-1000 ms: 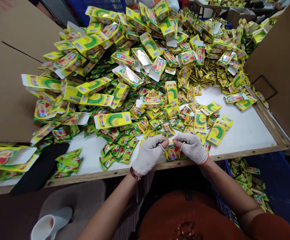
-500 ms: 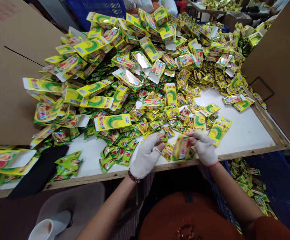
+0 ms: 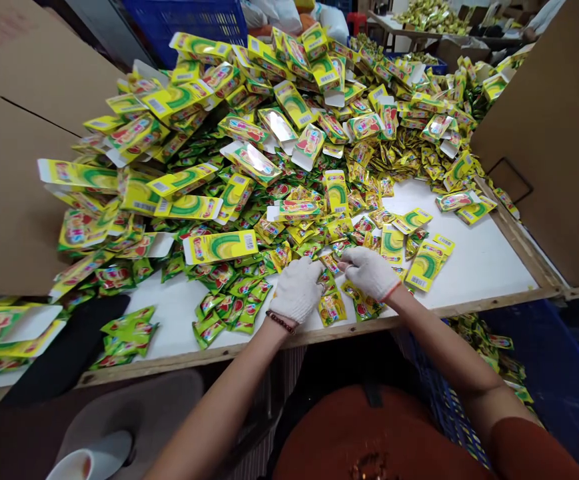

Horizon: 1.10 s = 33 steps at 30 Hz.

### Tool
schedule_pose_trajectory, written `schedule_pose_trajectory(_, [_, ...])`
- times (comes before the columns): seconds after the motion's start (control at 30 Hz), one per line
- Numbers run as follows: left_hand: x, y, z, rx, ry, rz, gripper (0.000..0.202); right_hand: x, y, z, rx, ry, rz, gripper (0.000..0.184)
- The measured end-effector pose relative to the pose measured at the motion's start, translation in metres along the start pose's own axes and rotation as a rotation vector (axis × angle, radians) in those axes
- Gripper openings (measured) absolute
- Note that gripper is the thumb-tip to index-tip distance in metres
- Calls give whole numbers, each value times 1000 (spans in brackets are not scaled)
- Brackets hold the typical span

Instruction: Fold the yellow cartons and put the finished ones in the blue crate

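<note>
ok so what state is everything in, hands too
Left hand: gloved, palm down, fingertips hidden
Right hand: gloved, fingers bent, grip unclear
Green sachets: puffed, seemingly sealed
Yellow carton at the pile's front: lying down, white flap out at its left end
White mug: holding brownish drink, cut off by frame
Blue crate at lower right: holding packets

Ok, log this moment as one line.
left hand: gloved, at sachets | right hand: gloved, at sachets | grips: unclear | beyond: heaped boxes | surface: white tabletop
</note>
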State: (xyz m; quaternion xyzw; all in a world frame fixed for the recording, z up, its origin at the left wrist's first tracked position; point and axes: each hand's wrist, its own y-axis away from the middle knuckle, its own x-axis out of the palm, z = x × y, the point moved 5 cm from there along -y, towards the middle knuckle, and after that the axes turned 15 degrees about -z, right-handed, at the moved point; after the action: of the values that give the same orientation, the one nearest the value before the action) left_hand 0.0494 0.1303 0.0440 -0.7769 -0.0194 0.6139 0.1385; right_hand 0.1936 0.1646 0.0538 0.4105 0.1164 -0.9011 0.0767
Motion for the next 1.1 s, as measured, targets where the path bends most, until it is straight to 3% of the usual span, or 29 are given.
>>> schedule_pose_trajectory(0.07, [-1, 5, 9, -41, 72, -63, 3, 16, -9, 2, 21, 232, 30, 18])
schedule_pose_trajectory(0.17, [-2, 19, 28, -244, 233, -116, 5, 29, -11, 1, 23, 342, 78, 24])
schedule_pose_trajectory(0.23, [-5, 28, 35, -350, 321, -171, 16, 31, -9, -2, 5, 297, 73, 19])
schedule_pose_trajectory(0.33, [-19, 32, 29, -265, 359, -337, 33, 24, -5, -6, 6, 90, 9, 9])
schedule_pose_trajectory(0.4, [-25, 31, 23, -221, 426, -391, 38, 19, -1, -4, -11, -125, -10, 17])
schedule_pose_trajectory(0.47, [-23, 28, 19, -258, 581, -314, 31, 16, 5, 0, -13, -333, -3, 26])
schedule_pose_trajectory(0.57, [-16, 27, 14, -407, 840, -193, 27, 15, 15, 3, 92, -609, 6, 25])
schedule_pose_trajectory(0.67, [-10, 31, 8, -576, 1053, -194, 31, 22, 23, 6, 192, -804, 55, 31])
schedule_pose_trajectory(0.77, [-5, 39, -4, -620, 1132, -243, 30, 30, 26, 5, 260, -815, 34, 30])
schedule_pose_trajectory(0.87, [1, 48, -15, -543, 1031, -262, 26, 30, 25, 1, 306, -796, -32, 30])
schedule_pose_trajectory(1.03, [11, 60, -18, -555, 1044, -189, 27, 28, 28, 3, 187, -752, 188, 32])
schedule_pose_trajectory(1.1, [8, 63, -13, -548, 990, -210, 26, 27, 31, 2, 159, -685, 191, 28])
